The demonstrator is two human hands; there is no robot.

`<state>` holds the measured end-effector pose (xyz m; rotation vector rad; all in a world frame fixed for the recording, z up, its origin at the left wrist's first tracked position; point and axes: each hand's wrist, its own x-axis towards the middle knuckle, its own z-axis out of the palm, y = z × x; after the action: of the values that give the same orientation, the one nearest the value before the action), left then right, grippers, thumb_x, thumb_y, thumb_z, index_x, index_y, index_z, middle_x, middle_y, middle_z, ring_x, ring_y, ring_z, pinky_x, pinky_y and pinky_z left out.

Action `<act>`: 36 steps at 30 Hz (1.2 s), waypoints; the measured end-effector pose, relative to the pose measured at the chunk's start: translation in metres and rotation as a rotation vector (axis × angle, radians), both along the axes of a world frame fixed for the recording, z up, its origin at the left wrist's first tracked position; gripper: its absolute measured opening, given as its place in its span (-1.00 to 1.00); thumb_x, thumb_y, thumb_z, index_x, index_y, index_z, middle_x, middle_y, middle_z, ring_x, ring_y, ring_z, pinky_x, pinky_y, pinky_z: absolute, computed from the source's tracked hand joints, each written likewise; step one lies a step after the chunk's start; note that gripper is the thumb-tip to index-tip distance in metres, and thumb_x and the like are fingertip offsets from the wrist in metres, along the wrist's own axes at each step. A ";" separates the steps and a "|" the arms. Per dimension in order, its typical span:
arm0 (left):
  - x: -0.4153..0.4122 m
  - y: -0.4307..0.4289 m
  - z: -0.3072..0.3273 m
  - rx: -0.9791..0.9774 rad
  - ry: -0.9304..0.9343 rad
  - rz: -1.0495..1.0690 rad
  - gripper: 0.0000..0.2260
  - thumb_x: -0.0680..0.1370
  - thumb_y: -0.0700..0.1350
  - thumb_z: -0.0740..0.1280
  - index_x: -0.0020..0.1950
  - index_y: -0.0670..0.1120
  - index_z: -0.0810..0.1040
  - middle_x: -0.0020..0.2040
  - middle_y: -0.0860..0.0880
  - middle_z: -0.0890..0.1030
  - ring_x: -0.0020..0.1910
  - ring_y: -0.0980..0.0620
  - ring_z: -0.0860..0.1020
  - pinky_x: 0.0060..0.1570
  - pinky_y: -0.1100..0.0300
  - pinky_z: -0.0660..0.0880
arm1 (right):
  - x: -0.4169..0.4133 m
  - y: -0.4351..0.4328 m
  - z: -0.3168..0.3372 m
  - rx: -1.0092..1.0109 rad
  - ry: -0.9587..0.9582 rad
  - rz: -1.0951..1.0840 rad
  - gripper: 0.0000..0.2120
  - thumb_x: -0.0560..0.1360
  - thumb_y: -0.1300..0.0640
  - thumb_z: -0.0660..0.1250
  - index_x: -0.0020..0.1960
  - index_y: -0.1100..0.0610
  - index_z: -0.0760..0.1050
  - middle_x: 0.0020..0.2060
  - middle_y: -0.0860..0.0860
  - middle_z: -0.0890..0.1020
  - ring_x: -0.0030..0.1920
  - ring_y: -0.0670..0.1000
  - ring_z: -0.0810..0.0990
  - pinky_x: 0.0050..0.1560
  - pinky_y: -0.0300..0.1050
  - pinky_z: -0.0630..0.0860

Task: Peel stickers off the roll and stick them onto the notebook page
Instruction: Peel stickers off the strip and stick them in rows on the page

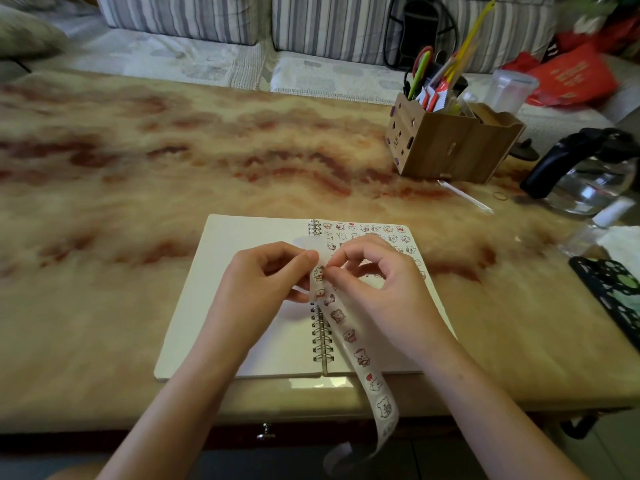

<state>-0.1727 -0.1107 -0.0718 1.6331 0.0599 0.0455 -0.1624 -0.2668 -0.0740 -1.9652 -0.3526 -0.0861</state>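
The sticker strip is held in the air just above the spiral of the open notebook. Its long axis runs from the hands towards 5 o'clock, and its tail hangs past the table edge. The left hand pinches the strip's top end between thumb and fingers. The right hand, fingers curled, pinches at the top sticker, probably lifting its edge. Rows of stuck stickers fill the top of the right page, at 1 o'clock from the hands. The free space on that page lies under the right hand, at about 3 o'clock from the pinch. The right hand is nearer, so the sticker should travel a short way right and down.
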 end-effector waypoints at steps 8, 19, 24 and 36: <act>0.001 0.004 -0.002 0.042 0.007 0.055 -0.87 0.53 -0.16 0.34 -0.17 -0.13 0.64 -0.30 -0.09 0.68 -0.32 0.05 0.66 -0.36 0.28 0.56 | 0.001 -0.008 0.009 0.090 0.093 0.040 -0.96 0.46 0.13 0.41 -0.14 0.00 0.57 -0.19 -0.13 0.61 -0.17 -0.16 0.53 -0.07 -0.35 0.43; 0.001 0.007 -0.003 0.074 0.016 0.094 -0.87 0.54 -0.20 0.33 -0.18 -0.17 0.62 -0.39 -0.06 0.65 -0.39 0.09 0.62 -0.40 0.29 0.55 | 0.018 -0.028 0.001 0.054 0.388 -0.144 -0.95 0.41 0.30 0.44 -0.21 0.20 0.62 -0.48 -0.06 0.61 -0.53 -0.21 0.46 -0.50 -0.41 0.32; 0.002 0.006 -0.004 0.085 0.014 0.095 -0.87 0.54 -0.20 0.33 -0.18 -0.16 0.62 -0.41 -0.04 0.64 -0.39 0.09 0.61 -0.39 0.29 0.55 | 0.022 -0.025 -0.004 -0.002 0.367 -0.150 -0.97 0.40 0.27 0.45 -0.21 0.19 0.62 -0.36 0.08 0.65 -0.48 -0.09 0.49 -0.43 -0.29 0.38; 0.002 0.007 -0.003 0.094 0.009 0.098 -0.88 0.53 -0.20 0.33 -0.17 -0.17 0.62 -0.35 -0.10 0.66 -0.39 0.10 0.61 -0.37 0.29 0.56 | 0.026 -0.023 -0.009 -0.067 0.372 -0.138 -0.96 0.38 0.27 0.45 -0.23 0.17 0.64 -0.33 0.06 0.69 -0.45 -0.05 0.47 -0.34 -0.18 0.42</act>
<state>-0.1711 -0.1035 -0.0750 1.7238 0.1461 0.1178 -0.1360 -0.2901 -0.0830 -2.0201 0.0239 0.2038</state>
